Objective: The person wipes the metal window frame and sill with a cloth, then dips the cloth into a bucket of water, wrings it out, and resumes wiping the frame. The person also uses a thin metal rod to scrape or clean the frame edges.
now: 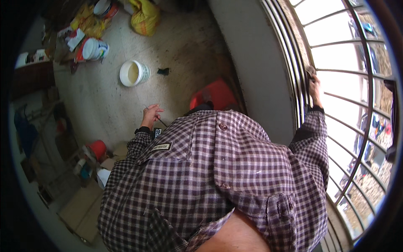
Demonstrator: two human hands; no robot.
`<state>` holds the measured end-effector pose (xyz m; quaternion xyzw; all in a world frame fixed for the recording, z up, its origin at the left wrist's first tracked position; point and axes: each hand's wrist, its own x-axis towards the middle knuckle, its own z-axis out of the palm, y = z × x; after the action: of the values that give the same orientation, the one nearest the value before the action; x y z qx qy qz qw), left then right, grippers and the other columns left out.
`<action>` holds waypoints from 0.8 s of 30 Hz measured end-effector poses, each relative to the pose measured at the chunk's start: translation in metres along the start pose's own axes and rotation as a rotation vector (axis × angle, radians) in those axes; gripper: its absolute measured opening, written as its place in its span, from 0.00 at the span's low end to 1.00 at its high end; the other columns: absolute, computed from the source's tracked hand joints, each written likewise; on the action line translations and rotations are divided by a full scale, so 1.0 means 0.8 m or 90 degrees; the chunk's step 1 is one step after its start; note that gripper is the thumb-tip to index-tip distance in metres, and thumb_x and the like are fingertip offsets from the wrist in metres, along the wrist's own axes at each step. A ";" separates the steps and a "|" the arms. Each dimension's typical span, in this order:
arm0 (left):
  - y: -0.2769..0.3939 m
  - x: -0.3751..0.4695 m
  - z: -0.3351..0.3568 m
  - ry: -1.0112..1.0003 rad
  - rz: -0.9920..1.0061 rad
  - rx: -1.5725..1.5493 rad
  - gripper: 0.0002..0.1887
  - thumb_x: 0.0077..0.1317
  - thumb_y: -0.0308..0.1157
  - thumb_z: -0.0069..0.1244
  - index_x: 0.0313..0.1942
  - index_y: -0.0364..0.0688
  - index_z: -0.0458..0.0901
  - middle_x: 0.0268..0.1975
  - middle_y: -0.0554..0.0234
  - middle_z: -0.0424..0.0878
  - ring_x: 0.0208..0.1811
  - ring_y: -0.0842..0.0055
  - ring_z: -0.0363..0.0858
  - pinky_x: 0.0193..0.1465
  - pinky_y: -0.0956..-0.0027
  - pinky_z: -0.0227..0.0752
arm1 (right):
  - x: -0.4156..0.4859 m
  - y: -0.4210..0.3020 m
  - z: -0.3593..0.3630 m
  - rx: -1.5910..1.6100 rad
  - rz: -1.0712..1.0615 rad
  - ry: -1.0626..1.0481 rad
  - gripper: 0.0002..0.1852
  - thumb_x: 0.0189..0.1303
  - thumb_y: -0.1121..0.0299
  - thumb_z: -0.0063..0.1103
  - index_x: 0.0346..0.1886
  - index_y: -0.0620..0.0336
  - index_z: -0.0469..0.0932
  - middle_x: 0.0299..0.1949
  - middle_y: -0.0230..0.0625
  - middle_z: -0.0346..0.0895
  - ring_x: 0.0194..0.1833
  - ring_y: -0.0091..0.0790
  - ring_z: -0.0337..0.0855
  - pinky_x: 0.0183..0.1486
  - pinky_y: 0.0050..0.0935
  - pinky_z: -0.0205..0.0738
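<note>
My left hand point(152, 115) is low over the floor at the centre left, its fingers around a thin dark rod point(162, 122) that slants towards my shirt. At the right, my right hand point(315, 88) reaches to the window frame and presses a small grey-brown wad point(310, 70), perhaps a rag or sponge, against it beside the metal tracks point(291, 53). Beyond my left hand, a white plastic bucket point(134, 73) holds cloudy yellowish liquid. A small dark piece point(163, 71), of a kind I cannot tell, lies on the floor by the bucket.
Metal window bars point(343, 102) curve along the right. Under the window runs a grey wall point(256, 53), with a red plastic object point(215, 96) near its foot. Another white bucket point(91, 48), a yellow sack point(145, 19) and a red bucket point(97, 149) stand further off at the left.
</note>
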<state>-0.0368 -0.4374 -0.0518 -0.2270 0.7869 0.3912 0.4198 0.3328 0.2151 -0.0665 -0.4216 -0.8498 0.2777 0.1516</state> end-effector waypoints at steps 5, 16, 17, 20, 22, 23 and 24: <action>-0.077 0.006 -0.001 0.030 -0.112 -0.104 0.20 0.62 0.40 0.47 0.50 0.38 0.70 0.34 0.61 0.82 0.20 0.82 0.68 0.19 0.77 0.59 | -0.021 0.093 -0.052 -0.105 0.118 -0.093 0.14 0.55 0.73 0.47 0.43 0.70 0.75 0.34 0.48 0.78 0.36 0.34 0.78 0.37 0.27 0.70; -0.160 -0.035 0.021 0.057 -0.162 -0.301 0.18 0.62 0.41 0.48 0.47 0.39 0.73 0.33 0.63 0.81 0.20 0.81 0.69 0.22 0.76 0.63 | 0.093 -0.242 -0.033 0.380 0.093 -0.022 0.11 0.59 0.71 0.56 0.43 0.66 0.74 0.36 0.36 0.77 0.35 0.27 0.78 0.37 0.22 0.73; -0.160 -0.035 0.031 0.066 -0.150 -0.311 0.18 0.62 0.41 0.49 0.47 0.39 0.73 0.33 0.63 0.81 0.20 0.82 0.69 0.22 0.76 0.63 | 0.104 -0.273 -0.013 0.381 0.087 -0.042 0.12 0.59 0.72 0.56 0.44 0.66 0.74 0.38 0.38 0.78 0.36 0.28 0.79 0.39 0.23 0.73; -0.151 -0.042 0.059 0.107 -0.144 -0.360 0.16 0.59 0.39 0.50 0.42 0.37 0.76 0.31 0.60 0.82 0.16 0.80 0.69 0.15 0.75 0.60 | 0.118 -0.334 0.058 0.490 0.065 -0.059 0.12 0.57 0.72 0.58 0.44 0.65 0.74 0.39 0.40 0.77 0.38 0.28 0.78 0.42 0.25 0.73; -0.147 -0.048 0.073 0.132 -0.152 -0.370 0.13 0.58 0.36 0.51 0.38 0.36 0.78 0.28 0.59 0.82 0.16 0.80 0.71 0.15 0.74 0.62 | 0.123 -0.361 0.091 0.515 0.073 -0.153 0.08 0.56 0.73 0.58 0.39 0.63 0.76 0.36 0.37 0.78 0.35 0.26 0.78 0.40 0.23 0.73; -0.148 -0.053 0.077 0.154 -0.166 -0.385 0.13 0.58 0.35 0.51 0.37 0.35 0.79 0.28 0.59 0.82 0.17 0.79 0.72 0.16 0.74 0.63 | 0.125 -0.372 0.108 0.552 0.104 -0.171 0.07 0.56 0.73 0.58 0.38 0.63 0.76 0.34 0.36 0.79 0.34 0.25 0.78 0.39 0.22 0.73; -0.149 -0.056 0.079 0.167 -0.160 -0.404 0.12 0.58 0.34 0.51 0.36 0.34 0.79 0.27 0.58 0.82 0.18 0.79 0.73 0.17 0.74 0.65 | 0.125 -0.381 0.121 0.521 0.083 -0.174 0.06 0.56 0.73 0.58 0.36 0.62 0.77 0.32 0.33 0.79 0.31 0.23 0.78 0.37 0.21 0.72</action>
<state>0.1001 -0.4553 -0.0865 -0.4894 0.6395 0.5285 0.2687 0.0325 0.1123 0.0410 -0.3391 -0.6536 0.6538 0.1744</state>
